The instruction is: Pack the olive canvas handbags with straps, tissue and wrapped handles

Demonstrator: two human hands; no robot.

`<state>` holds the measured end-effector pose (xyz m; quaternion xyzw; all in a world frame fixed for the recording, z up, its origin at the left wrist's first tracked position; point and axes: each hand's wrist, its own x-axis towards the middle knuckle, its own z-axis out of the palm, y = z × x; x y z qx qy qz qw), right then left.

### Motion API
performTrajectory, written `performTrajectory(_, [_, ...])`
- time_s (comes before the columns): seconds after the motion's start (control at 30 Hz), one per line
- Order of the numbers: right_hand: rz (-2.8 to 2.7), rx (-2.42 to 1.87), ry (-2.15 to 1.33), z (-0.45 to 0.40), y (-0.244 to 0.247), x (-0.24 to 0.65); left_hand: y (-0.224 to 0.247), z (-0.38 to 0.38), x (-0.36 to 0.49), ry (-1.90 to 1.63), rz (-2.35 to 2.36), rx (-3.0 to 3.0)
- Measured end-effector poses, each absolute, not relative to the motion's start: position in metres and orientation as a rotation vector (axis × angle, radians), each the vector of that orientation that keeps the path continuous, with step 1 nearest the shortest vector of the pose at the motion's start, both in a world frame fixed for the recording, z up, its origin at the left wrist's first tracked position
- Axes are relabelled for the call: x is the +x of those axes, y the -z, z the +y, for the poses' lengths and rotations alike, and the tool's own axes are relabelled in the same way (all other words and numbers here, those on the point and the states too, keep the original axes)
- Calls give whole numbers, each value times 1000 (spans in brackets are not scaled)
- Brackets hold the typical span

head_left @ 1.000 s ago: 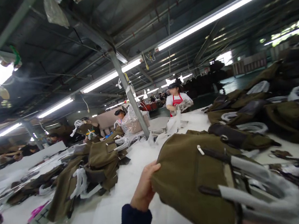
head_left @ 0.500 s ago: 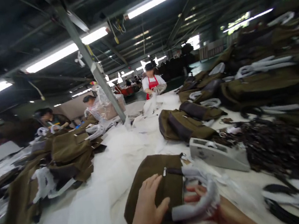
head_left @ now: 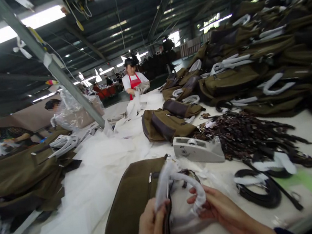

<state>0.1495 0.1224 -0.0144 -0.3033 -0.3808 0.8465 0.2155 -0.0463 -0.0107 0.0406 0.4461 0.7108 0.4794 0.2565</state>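
Note:
An olive-green handbag (head_left: 132, 197) lies on the table in front of me, its zipped opening turned to the right. Two handles in whitish wrapping arch out from that opening. My left hand (head_left: 153, 224) is closed at the bag's near opening edge, fingers pressed against one wrapped handle (head_left: 162, 186). On the right, my right hand (head_left: 217, 209) has its fingers curled around the other wrapped handle (head_left: 199, 196). A small metal zip pull (head_left: 150, 177) shows on the bag's side. Part of the opening is hidden behind my left hand.
Beyond the bag stands a grey tape dispenser (head_left: 198, 149). Dark straps (head_left: 242, 132) lie heaped to its right, near a coiled black strap (head_left: 259, 191). Bags pile up at left and far right. White sheets (head_left: 78, 205) cover the table's left; a co-worker in a red apron (head_left: 135, 82) stands beyond.
My left hand has gone from lying spread on the bag to closing at its opening edge and handle. The handles now stand apart. The whole view has swung right.

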Motion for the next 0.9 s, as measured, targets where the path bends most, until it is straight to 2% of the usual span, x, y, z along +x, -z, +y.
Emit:
performTrajectory(0.1, [-1280, -913, -2107, 131, 3, 159, -63, -18, -66, -1817, 1638, 711])
performTrajectory(0.2, [-1489, -972, -1676, 141, -12, 166, -86, -24, -85, -2045, 1286, 457])
performTrajectory(0.33, [-1829, -817, -1184, 148, -47, 160, -100, -24, -91, -2081, 1167, 410])
performTrajectory(0.5, [-2417, -169, -918, 144, -78, 105, -106, -20, -84, -2105, 1106, 401])
performTrajectory(0.7, [-2939, 205, -431, 134, -53, 20, -112, -21, -87, -2119, 1071, 434])
performTrajectory(0.8, [-2989, 270, -346, 129, -34, 3, -111, -23, -89, -2137, 1077, 413])
performTrajectory(0.9, [-2946, 206, -443, 126, -24, 6, -108, -26, -91, -2144, 1077, 364])
